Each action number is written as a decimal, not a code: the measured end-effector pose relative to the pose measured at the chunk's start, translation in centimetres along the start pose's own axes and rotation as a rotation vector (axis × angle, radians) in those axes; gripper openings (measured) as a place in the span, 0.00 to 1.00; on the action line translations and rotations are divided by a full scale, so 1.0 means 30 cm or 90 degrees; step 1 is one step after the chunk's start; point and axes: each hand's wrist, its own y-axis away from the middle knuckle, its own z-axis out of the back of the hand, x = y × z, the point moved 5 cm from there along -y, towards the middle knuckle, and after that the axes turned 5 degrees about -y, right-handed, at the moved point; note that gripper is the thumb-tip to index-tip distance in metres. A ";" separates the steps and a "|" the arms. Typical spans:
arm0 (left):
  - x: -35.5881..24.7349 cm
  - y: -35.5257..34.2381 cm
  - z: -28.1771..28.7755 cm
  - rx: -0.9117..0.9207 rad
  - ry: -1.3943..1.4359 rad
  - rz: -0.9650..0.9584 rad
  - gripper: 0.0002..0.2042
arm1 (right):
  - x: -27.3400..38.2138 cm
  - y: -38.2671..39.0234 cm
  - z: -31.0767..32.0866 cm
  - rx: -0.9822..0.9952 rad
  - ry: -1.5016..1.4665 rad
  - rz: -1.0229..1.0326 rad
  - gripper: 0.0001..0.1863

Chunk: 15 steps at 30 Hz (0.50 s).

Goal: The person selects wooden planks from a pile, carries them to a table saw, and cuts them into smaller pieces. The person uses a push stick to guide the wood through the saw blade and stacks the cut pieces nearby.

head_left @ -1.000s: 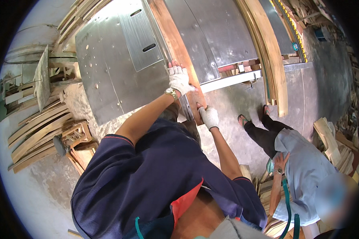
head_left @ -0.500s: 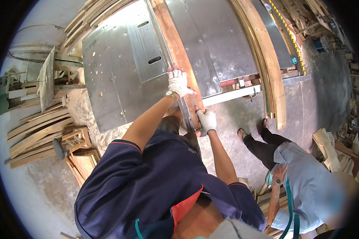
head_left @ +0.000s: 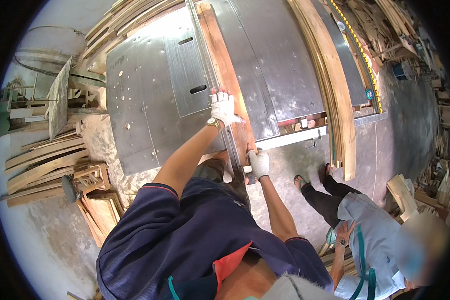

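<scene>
Left hand (head_left: 223, 108), right hand (head_left: 259, 163) and wooden board (head_left: 222, 55) have slid farther over the metal table (head_left: 290, 65) since a second ago. From the head view, the board lies on the table, its near end just past the front edge. Left fingers spread across board and metal rail (head_left: 233, 153), probably keeping them aligned; the right grasps the board's near end, thumb on top, underside fingers hidden.

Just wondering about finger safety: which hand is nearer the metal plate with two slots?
Left: the left hand is close beside the slotted plate; the right hand is farther off, at the wooden board's near end.
</scene>
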 end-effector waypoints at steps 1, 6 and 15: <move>0.022 -0.026 0.006 0.000 0.006 0.001 0.69 | 0.029 -0.023 -0.008 -0.011 0.016 0.019 0.34; 0.088 -0.088 0.025 -0.012 -0.016 0.001 0.68 | 0.070 -0.091 -0.035 -0.020 0.093 0.059 0.39; 0.166 -0.088 0.108 -0.079 0.102 -0.030 0.45 | 0.220 -0.069 -0.010 0.011 0.089 0.112 0.41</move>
